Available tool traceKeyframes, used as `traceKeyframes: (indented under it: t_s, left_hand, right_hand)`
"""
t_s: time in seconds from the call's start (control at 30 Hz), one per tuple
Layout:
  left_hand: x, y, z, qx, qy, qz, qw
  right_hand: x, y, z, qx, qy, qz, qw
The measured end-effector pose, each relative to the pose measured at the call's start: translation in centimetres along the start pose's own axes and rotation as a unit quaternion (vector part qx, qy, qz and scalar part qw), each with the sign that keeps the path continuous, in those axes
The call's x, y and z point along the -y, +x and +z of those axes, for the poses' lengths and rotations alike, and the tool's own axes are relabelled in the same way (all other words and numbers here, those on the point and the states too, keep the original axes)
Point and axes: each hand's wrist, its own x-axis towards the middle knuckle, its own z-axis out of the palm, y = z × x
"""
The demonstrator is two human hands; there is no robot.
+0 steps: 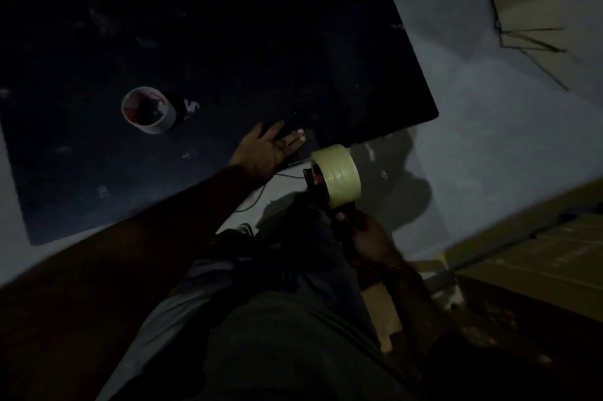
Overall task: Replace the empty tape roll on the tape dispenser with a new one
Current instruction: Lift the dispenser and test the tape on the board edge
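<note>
Gripping the tape dispenser [321, 186] with new roll [339, 173], right hand [368, 237]; open left hand [270, 149] lies nearer the empty core [148, 110], up-left.

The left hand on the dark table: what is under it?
The left hand lies flat on the dark table near its edge. A dark flat thing seems to lie under the fingers; the dim light hides what it is.

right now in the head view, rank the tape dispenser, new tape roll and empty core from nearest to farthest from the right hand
1. tape dispenser: gripped by the right hand.
2. new tape roll: mounted on the dispenser, just above that hand.
3. empty core: far left on the dark table, beyond the left hand.
</note>
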Motion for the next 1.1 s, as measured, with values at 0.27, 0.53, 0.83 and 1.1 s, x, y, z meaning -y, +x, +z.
traceKeyframes:
  t_s: [0.27,0.53,0.83,1.1]
  left_hand:
    - [-0.4,-0.5,-1.9,0.063,0.047,-0.009,0.997]
    - [-0.7,-0.3,-1.7,0.085,0.034,-0.014,0.996]
    - [-0.6,-0.3,-1.6,0.082,0.018,-0.015,0.996]
    - [-0.3,-0.2,-1.3,0.081,0.002,-0.011,0.997]
  right_hand:
    - [0.2,-0.4,0.2,0.007,0.036,0.007,0.999]
    - [-0.6,-1.3,0.2,-0.032,0.016,0.03,0.999]
    - [0.4,-0.1,1.4,-0.025,-0.042,-0.03,0.998]
    - [0.2,1.1,2.1,-0.022,-0.005,-0.016,1.0]
